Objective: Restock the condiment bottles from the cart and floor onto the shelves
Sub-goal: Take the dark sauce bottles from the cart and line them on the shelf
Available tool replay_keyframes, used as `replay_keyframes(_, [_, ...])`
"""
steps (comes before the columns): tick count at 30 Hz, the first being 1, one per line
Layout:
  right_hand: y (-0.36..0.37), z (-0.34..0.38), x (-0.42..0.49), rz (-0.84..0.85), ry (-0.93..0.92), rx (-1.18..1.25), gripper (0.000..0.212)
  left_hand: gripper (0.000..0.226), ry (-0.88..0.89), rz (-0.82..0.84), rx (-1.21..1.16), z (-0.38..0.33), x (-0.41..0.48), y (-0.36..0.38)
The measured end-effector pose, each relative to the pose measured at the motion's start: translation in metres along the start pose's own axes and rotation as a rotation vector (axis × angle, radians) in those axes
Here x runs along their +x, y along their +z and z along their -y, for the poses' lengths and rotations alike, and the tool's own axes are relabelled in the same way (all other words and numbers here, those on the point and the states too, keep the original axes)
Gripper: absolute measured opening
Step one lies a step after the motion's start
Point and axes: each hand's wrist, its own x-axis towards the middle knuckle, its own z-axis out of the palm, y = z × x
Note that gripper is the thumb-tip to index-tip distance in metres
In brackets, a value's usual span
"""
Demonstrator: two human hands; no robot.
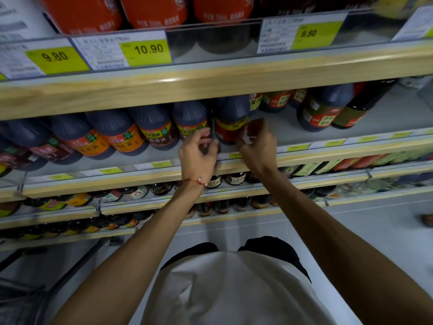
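A dark sauce bottle with a red and yellow label (230, 124) stands at the front of the grey middle shelf (295, 127), in line with a row of similar bottles. My left hand (198, 150) curls its fingers round the bottle's left side, beside a neighbouring green-labelled bottle (191, 120). On the bottle's right side my right hand (256, 141) is curled too, and its fingers partly hide something reddish that I cannot make out. Both forearms reach up from below.
Dark bottles with orange labels (117, 134) fill the shelf to the left, and a few more (323, 111) stand to the right with bare shelf between. Red-labelled bottles (152, 10) and price tags (145, 51) sit on the shelf above. Small bottles (234, 178) line the lower shelves. A dark cart frame (70, 273) is at lower left.
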Motion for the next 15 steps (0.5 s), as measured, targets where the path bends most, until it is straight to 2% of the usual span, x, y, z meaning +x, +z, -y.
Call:
replay_keyframes(2, [-0.005, -0.006, 0.013, 0.099, 0.006, 0.0, 0.056, 0.043, -0.055, 0.063, -0.025, -0.007, 0.006, 0.014])
replay_keyframes(5, [-0.007, -0.011, 0.027, 0.206, -0.064, 0.016, 0.053, 0.046, -0.128, 0.042, -0.08, -0.011, 0.012, 0.03])
replay_keyframes(11, [0.0, -0.02, 0.03, 0.193, -0.052, 0.092, 0.057, 0.047, -0.219, -0.074, -0.147, -0.007, 0.012, 0.042])
replay_keyframes(15, [0.006, -0.018, 0.033, 0.193, -0.049, 0.093, 0.061, 0.038, -0.193, -0.15, -0.115, 0.0, 0.016, 0.043])
